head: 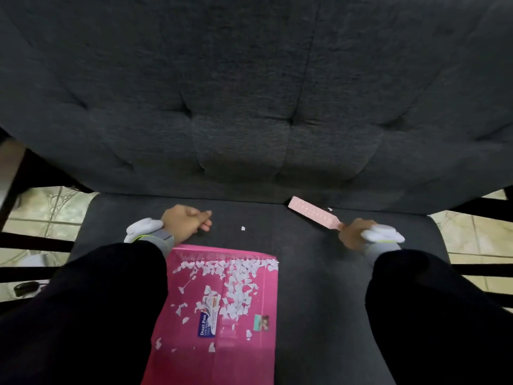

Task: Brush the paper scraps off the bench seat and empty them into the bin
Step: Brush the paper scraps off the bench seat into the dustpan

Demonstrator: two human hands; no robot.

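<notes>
A pink dustpan (244,343) lies on the dark grey bench seat (311,273), holding several white paper scraps (236,290). One loose scrap (243,228) sits on the seat just beyond the pan, and another tiny scrap (329,209) lies by the brush. My right hand (354,232) grips the handle of a pink dotted brush (313,213), whose head points toward the backrest. My left hand (186,220) rests flat on the seat beyond the pan's left corner, fingers loosely together, holding nothing.
The tufted grey backrest (249,107) rises right behind the seat. Tiled floor (47,212) shows on both sides, crossed by black bars (33,243). A small dark object (25,289) lies on the floor at the left. No bin is in view.
</notes>
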